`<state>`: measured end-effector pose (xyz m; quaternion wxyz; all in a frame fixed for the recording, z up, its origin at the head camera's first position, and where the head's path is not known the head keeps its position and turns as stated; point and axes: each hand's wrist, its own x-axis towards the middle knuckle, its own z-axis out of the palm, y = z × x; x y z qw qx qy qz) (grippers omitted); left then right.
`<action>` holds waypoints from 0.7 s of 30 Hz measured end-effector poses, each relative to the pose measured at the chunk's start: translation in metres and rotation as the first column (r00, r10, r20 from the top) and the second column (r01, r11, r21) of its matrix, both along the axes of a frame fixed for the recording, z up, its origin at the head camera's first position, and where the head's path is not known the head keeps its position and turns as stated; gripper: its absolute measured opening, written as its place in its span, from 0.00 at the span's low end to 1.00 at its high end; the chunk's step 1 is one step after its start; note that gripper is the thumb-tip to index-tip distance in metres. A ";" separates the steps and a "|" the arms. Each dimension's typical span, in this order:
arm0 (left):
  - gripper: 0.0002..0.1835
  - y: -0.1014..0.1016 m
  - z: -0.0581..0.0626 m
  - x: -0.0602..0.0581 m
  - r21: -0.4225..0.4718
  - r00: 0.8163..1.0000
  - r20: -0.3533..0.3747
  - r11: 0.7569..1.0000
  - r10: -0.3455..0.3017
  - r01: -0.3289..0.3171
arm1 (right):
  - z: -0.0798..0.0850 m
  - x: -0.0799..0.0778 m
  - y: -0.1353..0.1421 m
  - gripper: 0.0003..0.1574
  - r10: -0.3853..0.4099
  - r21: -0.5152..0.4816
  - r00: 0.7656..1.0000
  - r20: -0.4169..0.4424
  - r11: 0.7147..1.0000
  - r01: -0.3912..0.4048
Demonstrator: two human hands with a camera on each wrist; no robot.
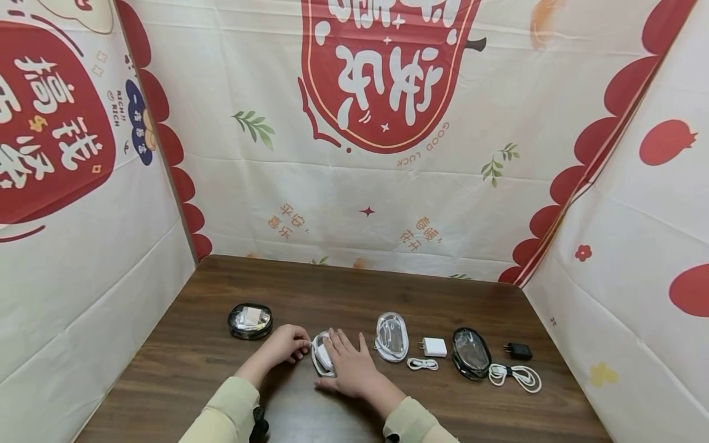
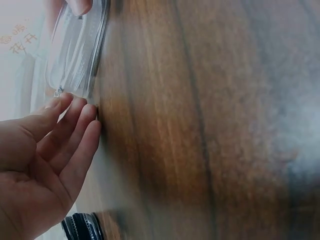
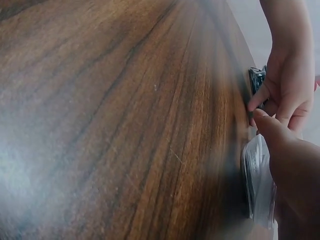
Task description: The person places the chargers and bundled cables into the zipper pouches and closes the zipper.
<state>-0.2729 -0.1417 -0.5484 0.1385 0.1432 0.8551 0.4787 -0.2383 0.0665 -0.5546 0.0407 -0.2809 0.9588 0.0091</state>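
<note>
A clear oval zip pouch with white trim (image 1: 319,357) lies on the table between the two hands, a white item showing inside it. At its left end, my left hand (image 1: 286,346) pinches the zipper pull (image 2: 58,92) between thumb and forefinger. My right hand (image 1: 350,369) rests on top of the pouch with its fingers spread and mostly straight, covering the right part. In the right wrist view, the side of the pouch (image 3: 254,182) appears beneath that hand.
A black-trimmed pouch (image 1: 250,321) with things inside lies left. To the right are a white-trimmed pouch (image 1: 392,337), white charger (image 1: 434,347), small white cable (image 1: 423,364), black-trimmed pouch (image 1: 471,352), black charger (image 1: 519,351) and coiled white cable (image 1: 523,378). Cloth walls surround the table.
</note>
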 end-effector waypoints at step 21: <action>0.07 0.005 -0.005 0.008 0.023 1.000 0.020 1.000 -0.006 0.006 | 0.009 -0.008 0.005 0.51 -0.005 -0.140 0.998 0.063 0.990 0.014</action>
